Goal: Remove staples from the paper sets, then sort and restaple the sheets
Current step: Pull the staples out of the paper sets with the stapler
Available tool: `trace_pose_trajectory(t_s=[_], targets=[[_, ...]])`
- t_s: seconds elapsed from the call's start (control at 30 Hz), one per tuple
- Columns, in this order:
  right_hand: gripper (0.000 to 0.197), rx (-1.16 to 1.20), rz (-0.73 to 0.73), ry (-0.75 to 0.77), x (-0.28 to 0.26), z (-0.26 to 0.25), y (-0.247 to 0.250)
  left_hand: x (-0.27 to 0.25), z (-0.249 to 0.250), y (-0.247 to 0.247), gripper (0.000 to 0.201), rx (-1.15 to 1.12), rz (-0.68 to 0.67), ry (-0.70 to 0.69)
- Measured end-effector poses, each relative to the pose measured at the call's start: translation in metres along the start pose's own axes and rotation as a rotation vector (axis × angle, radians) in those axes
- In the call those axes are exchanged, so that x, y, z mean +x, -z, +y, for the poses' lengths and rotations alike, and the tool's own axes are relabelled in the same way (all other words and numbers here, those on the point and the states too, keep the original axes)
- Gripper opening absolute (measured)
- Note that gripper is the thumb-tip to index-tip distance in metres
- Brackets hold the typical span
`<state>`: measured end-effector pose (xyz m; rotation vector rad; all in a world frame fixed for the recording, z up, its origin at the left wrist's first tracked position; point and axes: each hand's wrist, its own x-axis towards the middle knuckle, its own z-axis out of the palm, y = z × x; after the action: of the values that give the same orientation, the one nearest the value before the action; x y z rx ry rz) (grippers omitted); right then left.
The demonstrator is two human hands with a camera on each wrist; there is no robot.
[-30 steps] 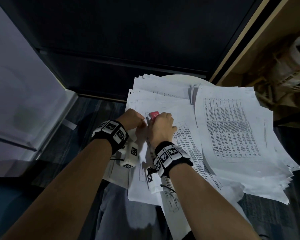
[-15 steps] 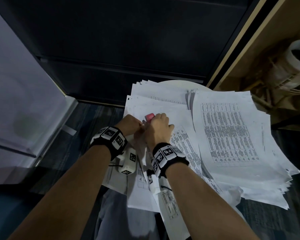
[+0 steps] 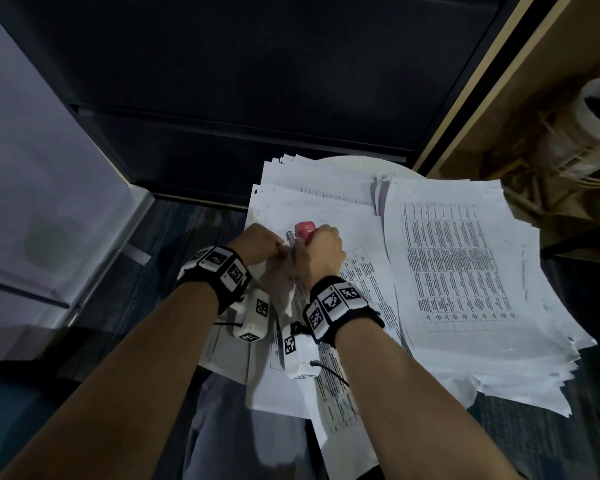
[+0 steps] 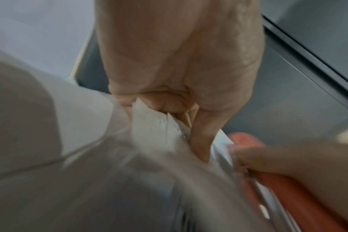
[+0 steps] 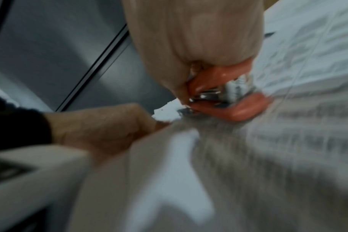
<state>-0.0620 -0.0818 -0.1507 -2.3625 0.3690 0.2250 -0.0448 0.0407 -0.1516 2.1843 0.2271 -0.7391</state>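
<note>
We record a red stapler (image 3: pixel 305 231) with bright silver metal parts. The paper sheets (image 3: pixel 458 268) are white, printed with black tables of fine text. The wristbands (image 3: pixel 219 266) are black, bearing white tiles with black square-code patterns. The worktop (image 3: pixel 361 164) shows pale cream.

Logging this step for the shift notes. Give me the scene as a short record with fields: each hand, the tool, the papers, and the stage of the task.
left hand: pinches the corner of a white paper set
right hand: grips a small red metal-jawed stapler tool
tool position: its metal end is at the pinched paper corner
other papers: loose pile of white printed sheets with tables to the right, on a round white table
stage: working at the corner; whether a staple is there is too blurred to tell
</note>
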Motion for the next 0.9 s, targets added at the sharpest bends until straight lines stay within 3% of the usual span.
trace_pose_trajectory(t_s=[0.1, 0.2, 0.37, 0.4, 0.5, 0.53, 0.6, 0.67, 0.73, 0.77, 0.83, 0.9], targets=[[0.027, 0.235, 0.005, -0.051, 0.007, 0.006, 0.011, -0.002, -0.001, 0.003, 0.011, 0.037, -0.009, 0.008], [0.027, 0.362, -0.014, -0.059, 0.011, 0.016, 0.022, -0.006, -0.003, 0.007, 0.022, -0.108, -0.006, 0.074], [0.022, 0.588, 0.006, -0.089, 0.007, 0.032, 0.03, -0.022, -0.014, 0.019, 0.033, -0.269, -0.165, 0.189], [0.02, 0.635, 0.01, -0.095, 0.006, 0.034, 0.033, -0.024, -0.015, 0.022, 0.031, -0.315, -0.106, 0.187], [0.014, 0.759, 0.044, -0.133, 0.002, 0.039, 0.043, -0.027, -0.019, 0.027, 0.018, -0.544, 0.261, 0.134], [0.013, 0.801, 0.051, -0.153, 0.0, 0.04, 0.047, -0.028, -0.019, 0.029, 0.022, -0.634, 0.3, 0.106], [0.01, 0.878, 0.062, -0.184, -0.002, 0.044, 0.057, -0.031, -0.021, 0.022, 0.047, -0.713, 0.217, 0.09], [0.01, 0.907, 0.08, -0.188, -0.005, 0.047, 0.07, -0.032, -0.018, 0.006, 0.057, -0.541, 0.153, 0.169], [0.013, 0.916, 0.119, -0.143, -0.01, 0.052, 0.086, -0.032, -0.012, -0.008, 0.029, -0.275, 0.255, 0.15], [0.015, 0.922, 0.147, -0.116, -0.012, 0.054, 0.096, -0.037, -0.003, -0.008, 0.017, -0.19, 0.344, 0.103], [0.019, 0.917, 0.204, -0.091, -0.013, 0.06, 0.116, -0.049, 0.014, 0.009, 0.016, -0.162, 0.557, -0.038], [0.017, 0.918, 0.247, -0.096, -0.014, 0.065, 0.136, -0.064, 0.033, 0.037, 0.011, -0.176, 0.73, -0.255]])
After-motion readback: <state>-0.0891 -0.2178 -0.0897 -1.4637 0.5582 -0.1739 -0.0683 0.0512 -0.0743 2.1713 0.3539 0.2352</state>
